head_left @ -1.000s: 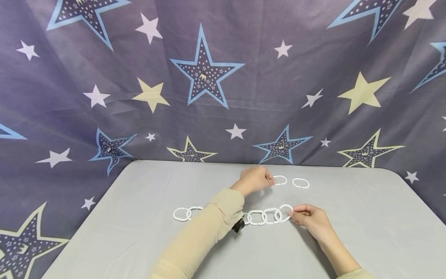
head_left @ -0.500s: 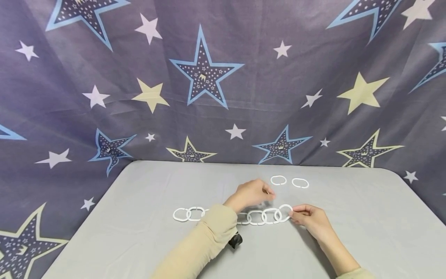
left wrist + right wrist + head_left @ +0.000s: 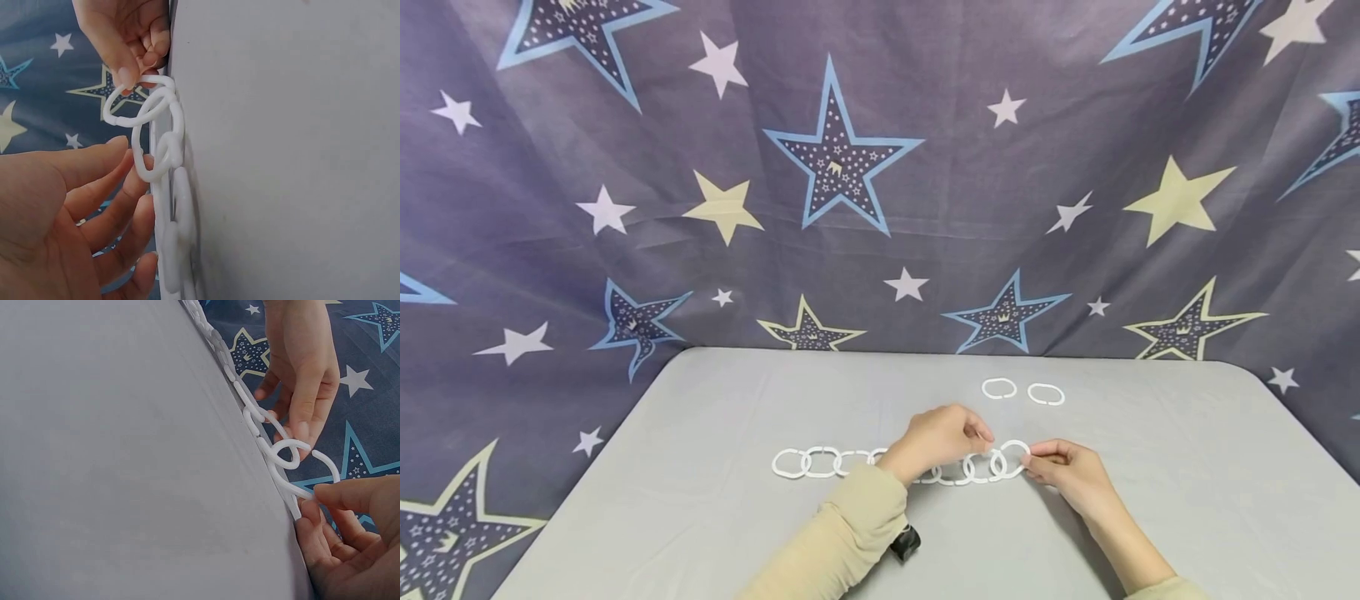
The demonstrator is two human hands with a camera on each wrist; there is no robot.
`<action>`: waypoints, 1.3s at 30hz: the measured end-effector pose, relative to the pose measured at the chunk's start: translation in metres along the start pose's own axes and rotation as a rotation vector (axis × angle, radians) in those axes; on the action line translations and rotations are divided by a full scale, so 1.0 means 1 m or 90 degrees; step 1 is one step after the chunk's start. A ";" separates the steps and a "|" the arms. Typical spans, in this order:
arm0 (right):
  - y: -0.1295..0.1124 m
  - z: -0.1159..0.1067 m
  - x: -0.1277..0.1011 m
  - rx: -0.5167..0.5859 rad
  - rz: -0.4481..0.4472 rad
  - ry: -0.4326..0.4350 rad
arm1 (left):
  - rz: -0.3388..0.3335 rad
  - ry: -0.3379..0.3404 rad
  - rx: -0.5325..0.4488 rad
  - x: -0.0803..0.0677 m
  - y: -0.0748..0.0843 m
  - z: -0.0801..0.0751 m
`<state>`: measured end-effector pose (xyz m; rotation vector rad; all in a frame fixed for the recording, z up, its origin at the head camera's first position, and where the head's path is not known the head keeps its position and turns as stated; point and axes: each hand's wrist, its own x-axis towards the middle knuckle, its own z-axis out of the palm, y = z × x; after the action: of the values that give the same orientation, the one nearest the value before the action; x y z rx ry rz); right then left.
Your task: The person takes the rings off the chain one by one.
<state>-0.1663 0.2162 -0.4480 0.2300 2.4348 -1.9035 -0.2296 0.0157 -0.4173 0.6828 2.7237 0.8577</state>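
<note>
A chain of white plastic links (image 3: 776, 463) lies left to right across the grey table, its middle partly behind my left forearm. At the chain's right end, my right hand (image 3: 1070, 472) pinches the last link (image 3: 284, 482) between thumb and fingers, lifting it slightly; a small gap shows in that link. My left hand (image 3: 942, 437) hovers over the chain near its right end. In the left wrist view, its fingers are loosely bent beside the second link (image 3: 137, 139), fingertips close to it. Whether they touch it I cannot tell.
Two loose white links lie farther back: one link (image 3: 999, 380) on the left, another link (image 3: 1047, 385) on the right. A star-patterned curtain (image 3: 880, 250) hangs behind the grey table (image 3: 700, 533). Something black (image 3: 906, 543) sits at the left wrist.
My left hand has come back from beside the left loose link toward the chain's right end, leaving that link on the table. The right hand stays on the end link.
</note>
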 end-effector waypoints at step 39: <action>-0.011 0.002 -0.003 0.007 -0.021 -0.036 | -0.007 0.116 -0.026 -0.009 -0.007 -0.010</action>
<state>-0.1650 0.2117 -0.4376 0.1364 2.4073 -1.9097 -0.2273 0.0012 -0.4123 0.6082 2.8568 1.0172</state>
